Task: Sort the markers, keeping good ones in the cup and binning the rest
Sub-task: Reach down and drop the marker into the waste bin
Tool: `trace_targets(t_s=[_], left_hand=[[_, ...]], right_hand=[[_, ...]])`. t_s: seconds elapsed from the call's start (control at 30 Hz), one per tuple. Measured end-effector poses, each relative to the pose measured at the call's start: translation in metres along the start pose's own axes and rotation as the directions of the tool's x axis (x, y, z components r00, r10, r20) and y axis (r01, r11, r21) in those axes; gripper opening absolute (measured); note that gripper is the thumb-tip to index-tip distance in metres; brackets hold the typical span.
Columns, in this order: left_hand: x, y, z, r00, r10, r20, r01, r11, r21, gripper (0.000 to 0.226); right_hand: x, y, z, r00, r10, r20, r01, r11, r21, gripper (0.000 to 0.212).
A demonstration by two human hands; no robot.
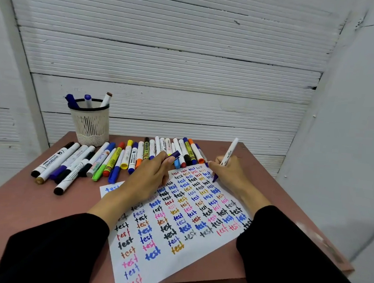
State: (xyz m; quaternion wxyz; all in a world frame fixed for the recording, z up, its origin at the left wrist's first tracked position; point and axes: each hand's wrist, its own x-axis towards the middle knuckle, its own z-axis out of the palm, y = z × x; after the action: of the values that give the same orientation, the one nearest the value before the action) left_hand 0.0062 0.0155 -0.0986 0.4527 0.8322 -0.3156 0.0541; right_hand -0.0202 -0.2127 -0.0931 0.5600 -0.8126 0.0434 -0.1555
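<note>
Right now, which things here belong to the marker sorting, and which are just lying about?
Part of the job:
marker in the right hand
purple cap in the left hand
test sheet
row of markers
mesh cup

Lying about:
second paper under the sheet

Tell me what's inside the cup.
Three markers stand in the cup: a blue-capped one leaning left, a blue-tipped one upright, and a brown-capped one leaning right. Their lower parts are hidden by the cup's wall, and so is anything lower down.
</note>
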Motion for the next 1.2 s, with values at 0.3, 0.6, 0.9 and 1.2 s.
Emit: trace_targets(t_s=[0.3, 0.6, 0.9, 1.2], left_hand=[[-0.0009, 0.0028, -0.0009, 1.000, -0.015, 0.008, 0.015, 1.000, -0.003, 0.034], [-0.0017, 0.0048, -0.0010, 1.000, -0.020, 0.013, 0.020, 1.000, 0.002, 0.033], [-0.0009, 0.0036, -0.0011, 1.000, -0.014, 0.019, 0.014, 1.000, 0.016, 0.031], [-0.0002, 0.0018, -0.0017, 0.999, -0.021, 0.046, 0.020, 0.999, 0.040, 0.036]], right_hand=[[-0.0003, 0.0020, -0.0008, 0.998, -0.044, -0.046, 0.044, 0.999, 0.007, 0.039], [0.0014, 0.0039, -0.0003, 0.999, -0.035, -0.029, 0.035, 0.999, -0.003, 0.040], [0.0009, 0.0029, -0.0005, 0.997, -0.049, -0.063, 0.046, 0.998, -0.041, 0.042], [0.0020, 0.0040, -0.0009, 0.996, -0.009, -0.085, 0.003, 0.997, -0.071, 0.036]])
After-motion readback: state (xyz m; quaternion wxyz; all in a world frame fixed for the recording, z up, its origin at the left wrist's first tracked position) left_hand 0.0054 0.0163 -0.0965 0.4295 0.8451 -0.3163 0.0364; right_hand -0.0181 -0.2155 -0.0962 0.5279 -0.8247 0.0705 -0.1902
